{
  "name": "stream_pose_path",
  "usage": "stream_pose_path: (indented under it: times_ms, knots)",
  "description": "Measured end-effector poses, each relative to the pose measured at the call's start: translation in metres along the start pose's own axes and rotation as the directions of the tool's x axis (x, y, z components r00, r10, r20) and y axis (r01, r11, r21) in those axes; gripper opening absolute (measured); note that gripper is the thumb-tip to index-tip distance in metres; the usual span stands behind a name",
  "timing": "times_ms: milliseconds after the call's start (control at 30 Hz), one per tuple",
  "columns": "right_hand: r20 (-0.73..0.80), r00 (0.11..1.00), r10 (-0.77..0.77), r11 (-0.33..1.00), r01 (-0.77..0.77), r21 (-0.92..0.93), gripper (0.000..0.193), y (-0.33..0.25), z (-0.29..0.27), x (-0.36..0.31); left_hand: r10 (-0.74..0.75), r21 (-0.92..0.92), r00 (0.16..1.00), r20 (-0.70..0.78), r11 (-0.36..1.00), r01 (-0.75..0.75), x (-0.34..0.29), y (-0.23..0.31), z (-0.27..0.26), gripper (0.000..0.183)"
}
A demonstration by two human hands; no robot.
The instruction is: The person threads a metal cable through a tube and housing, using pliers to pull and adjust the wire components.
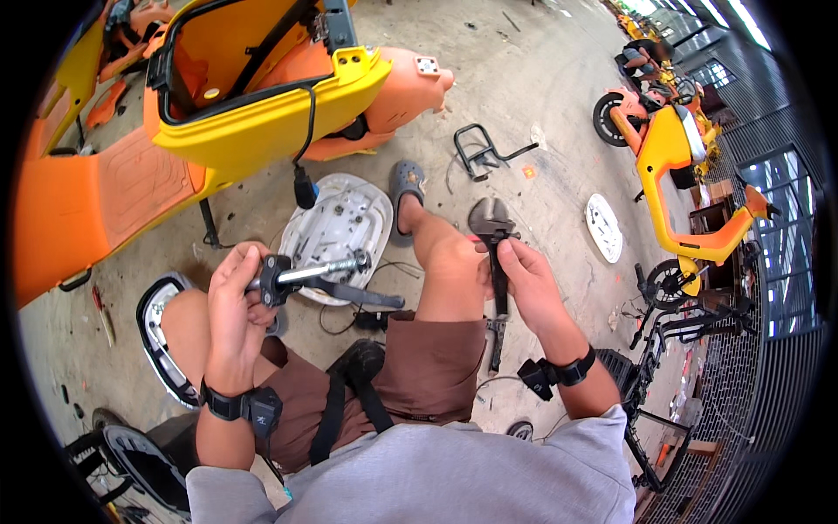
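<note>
My left hand [234, 293] is closed round a black brake lever [349, 291]. Its clamp end is at my fingers, and the lever blade points right. A silver metal rod [327, 270] with a rounded, threaded-looking end stretches alongside the lever. Over my right knee, my right hand [515, 275] pinches a black-handled tool [498, 288], upright in the view. A broad, dark, slotted head [491, 216] shows at its top; I cannot tell its exact kind. Another dark tool [496, 345] lies just below it, beside my shorts.
A yellow-and-orange scooter body [271, 131] fills the upper left. On the floor are a white oval panel [367, 205] holding small parts, a black bent-tube bracket [478, 153] and a smaller white panel [602, 229]. A yellow scooter [659, 183] stands right; a person [642, 59] crouches far off.
</note>
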State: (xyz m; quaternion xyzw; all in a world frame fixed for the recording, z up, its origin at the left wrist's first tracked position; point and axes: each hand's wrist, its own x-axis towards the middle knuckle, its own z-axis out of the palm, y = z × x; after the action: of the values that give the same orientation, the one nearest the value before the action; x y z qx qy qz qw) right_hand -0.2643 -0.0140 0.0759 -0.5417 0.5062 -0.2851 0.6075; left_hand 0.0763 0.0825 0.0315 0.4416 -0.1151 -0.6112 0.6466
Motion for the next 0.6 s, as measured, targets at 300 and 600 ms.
stream_pose_path:
  times_ms: [300, 600]
  knots:
    - [0.154, 0.981, -0.121, 0.99, 0.13, -0.047, 0.037, -0.005, 0.046, -0.027, -0.123, -0.103, 0.976, 0.178, 0.984, 0.143, 0.002, 0.001, 0.008, 0.016]
    - [0.332, 0.858, -0.391, 0.891, 0.444, -0.099, 0.038, -0.016, 0.06, -0.007, -0.148, -0.112, 0.962, 0.228, 0.978, 0.177, 0.002, 0.001, 0.005, 0.015]
